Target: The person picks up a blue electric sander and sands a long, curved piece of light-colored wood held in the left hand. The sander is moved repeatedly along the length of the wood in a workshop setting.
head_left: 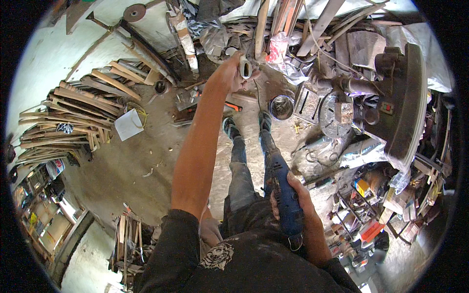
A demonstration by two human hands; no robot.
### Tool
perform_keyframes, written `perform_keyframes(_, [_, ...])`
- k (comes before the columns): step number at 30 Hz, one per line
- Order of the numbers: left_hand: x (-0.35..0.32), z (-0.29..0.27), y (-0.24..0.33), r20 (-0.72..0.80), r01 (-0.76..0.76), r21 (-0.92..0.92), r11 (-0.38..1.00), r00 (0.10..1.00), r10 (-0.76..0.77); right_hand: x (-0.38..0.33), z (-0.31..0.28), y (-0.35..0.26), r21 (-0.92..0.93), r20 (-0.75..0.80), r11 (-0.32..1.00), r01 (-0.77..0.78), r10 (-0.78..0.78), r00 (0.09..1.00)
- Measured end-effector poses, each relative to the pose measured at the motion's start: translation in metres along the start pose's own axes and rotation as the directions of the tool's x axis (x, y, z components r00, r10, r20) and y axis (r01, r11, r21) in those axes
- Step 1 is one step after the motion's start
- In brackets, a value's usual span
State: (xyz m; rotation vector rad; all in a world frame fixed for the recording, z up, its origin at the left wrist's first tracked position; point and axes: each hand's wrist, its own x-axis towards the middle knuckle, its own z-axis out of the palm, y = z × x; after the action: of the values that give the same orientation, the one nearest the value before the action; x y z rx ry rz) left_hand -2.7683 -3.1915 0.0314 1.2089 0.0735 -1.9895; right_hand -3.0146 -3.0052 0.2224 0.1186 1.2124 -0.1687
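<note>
My left arm reaches out toward the far side, and my left hand [235, 73] is closed around a small pale hollow piece [243, 62]. A dark oval opening shows in its end. Down by my right thigh, my right hand [304, 198] wraps around the body of a blue rotary tool [288, 207]. A small wire loop [295, 242] hangs at the tool's near end. The two hands are well apart, and the tool does not touch the pale piece. What the tool carries at its far end I cannot make out.
A drill press [398, 102] with a round slotted table [328, 119] stands to the right. Beyond my feet are a round tin [282, 117] and an orange-handled tool [233, 106]. Stacked wood strips [73, 110] and a white sheet [129, 125] lie left.
</note>
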Motion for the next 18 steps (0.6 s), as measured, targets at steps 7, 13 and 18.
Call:
perform_keyframes(7, [0.003,-0.014,0.031,0.105,0.075,-0.081,0.994,0.992,-0.067,0.001,-0.005,0.002,-0.020,0.017,0.999,0.030,-0.030,0.999])
perform_keyframes(13, [0.004,-0.027,0.040,0.082,0.072,-0.159,0.985,0.995,-0.059,0.001,-0.007,0.003,-0.021,-0.009,0.999,0.032,-0.033,0.999])
perform_keyframes(18, [0.010,-0.030,0.044,0.154,0.062,-0.146,0.987,0.987,-0.039,0.000,-0.010,0.000,-0.038,0.008,0.998,0.056,-0.056,0.998])
